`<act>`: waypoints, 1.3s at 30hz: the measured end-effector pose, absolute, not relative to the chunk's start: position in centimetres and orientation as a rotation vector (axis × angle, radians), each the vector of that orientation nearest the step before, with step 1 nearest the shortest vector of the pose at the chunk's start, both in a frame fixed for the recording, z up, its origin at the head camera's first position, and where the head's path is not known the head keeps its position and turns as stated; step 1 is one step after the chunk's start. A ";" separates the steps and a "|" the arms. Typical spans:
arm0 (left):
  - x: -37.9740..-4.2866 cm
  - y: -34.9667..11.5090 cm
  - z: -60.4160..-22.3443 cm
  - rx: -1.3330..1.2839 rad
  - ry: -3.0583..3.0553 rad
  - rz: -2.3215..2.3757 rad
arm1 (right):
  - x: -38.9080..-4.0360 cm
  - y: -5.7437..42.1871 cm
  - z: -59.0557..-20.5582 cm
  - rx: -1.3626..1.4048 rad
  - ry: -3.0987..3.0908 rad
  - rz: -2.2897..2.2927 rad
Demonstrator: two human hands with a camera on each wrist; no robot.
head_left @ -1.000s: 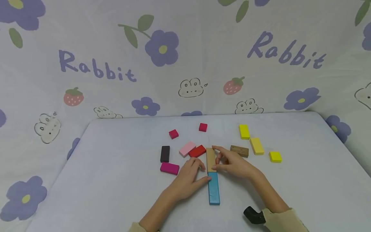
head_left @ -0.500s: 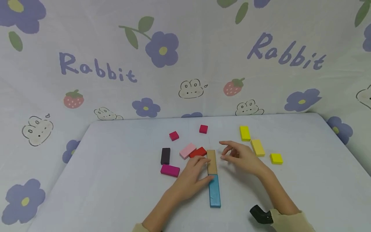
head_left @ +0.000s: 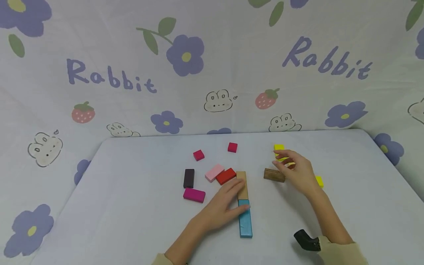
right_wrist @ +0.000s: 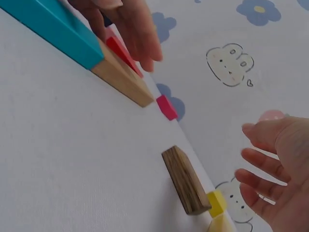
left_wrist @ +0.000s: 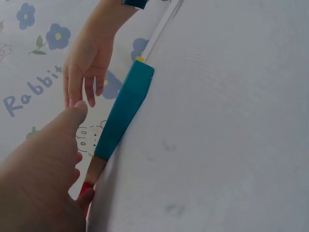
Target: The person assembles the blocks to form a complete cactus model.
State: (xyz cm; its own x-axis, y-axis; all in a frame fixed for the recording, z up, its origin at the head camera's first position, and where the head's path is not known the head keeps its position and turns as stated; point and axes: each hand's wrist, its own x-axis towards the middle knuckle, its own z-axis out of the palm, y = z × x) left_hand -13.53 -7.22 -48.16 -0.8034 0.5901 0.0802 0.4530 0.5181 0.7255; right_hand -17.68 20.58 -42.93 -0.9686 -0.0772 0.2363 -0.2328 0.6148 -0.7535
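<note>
My left hand reaches over a tan wooden block and a blue block, which lie end to end in a line. In the head view its fingertips overlap the tan block and its thumb tip overlaps the blue one; firm contact cannot be told. My right hand hovers with loosely bent fingers and holds nothing. Beside its thumb lies a dark brown wood-grain block, apart from the fingers in the right wrist view. Behind that hand, a yellow block is partly covered and a paler yellow one is mostly hidden.
Left of the line lie a red block, a pink block, a black block and a magenta block. Two small crimson blocks sit farther back. A small yellow block shows beside the right wrist. Patterned cloth hangs behind.
My right hand has left the tan block and moved right, past the brown block to the yellow blocks. My left hand has shifted slightly right, over the tan and blue blocks.
</note>
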 end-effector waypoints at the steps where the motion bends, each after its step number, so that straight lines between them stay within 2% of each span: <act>1: -13.5 -7.3 -48.2 0.909 2.582 1.146 | -17.7 20.8 -43.0 0.231 -2.650 1.267; 20: -13.8 -7.7 -48.7 1.067 2.630 0.989 | -18.6 23.2 -44.6 -0.118 -2.704 1.179; 39: -13.8 -7.7 -48.5 1.061 2.613 1.011 | -19.0 23.5 -46.0 -0.207 -2.872 1.094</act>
